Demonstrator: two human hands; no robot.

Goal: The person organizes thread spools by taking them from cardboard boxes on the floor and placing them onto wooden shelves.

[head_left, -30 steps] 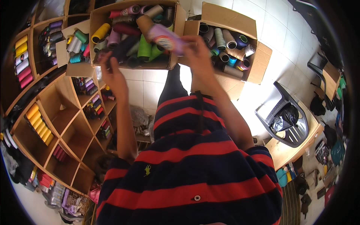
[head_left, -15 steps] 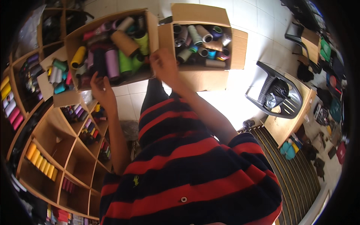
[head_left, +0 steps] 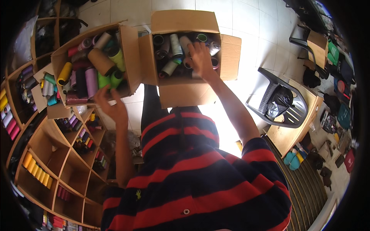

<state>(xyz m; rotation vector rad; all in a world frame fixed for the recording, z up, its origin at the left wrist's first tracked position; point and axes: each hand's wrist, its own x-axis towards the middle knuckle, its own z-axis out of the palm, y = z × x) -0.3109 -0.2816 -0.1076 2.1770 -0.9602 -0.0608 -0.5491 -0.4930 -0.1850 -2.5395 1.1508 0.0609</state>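
My right hand [head_left: 201, 63] is over the right cardboard box [head_left: 185, 21], its fingers apart and reaching down among the thread cones. Beside its fingertips is a pale grey cone [head_left: 185, 44], and a whitish cone [head_left: 175, 45] lies further left. Part of the box's contents is hidden under the hand. My left hand [head_left: 112, 107] hovers at the near edge of the left cardboard box [head_left: 131, 57], fingers spread, with nothing visible in it. That box is heaped with thread cones: a large brown one [head_left: 101, 61], a purple one [head_left: 91, 82], a yellow one [head_left: 64, 74] and bright green ones.
Wooden cubby shelving [head_left: 73, 173] with thread spools runs down the left side. A small open box of spools [head_left: 48, 88] stands beside the left box. At right, a dark chair [head_left: 285, 100] holds a black plastic bag. Several items lie scattered on the floor at far right.
My right hand has moved from the left box's right edge to over the right box. My left hand has shifted slightly toward me. Both boxes appear further left in view.
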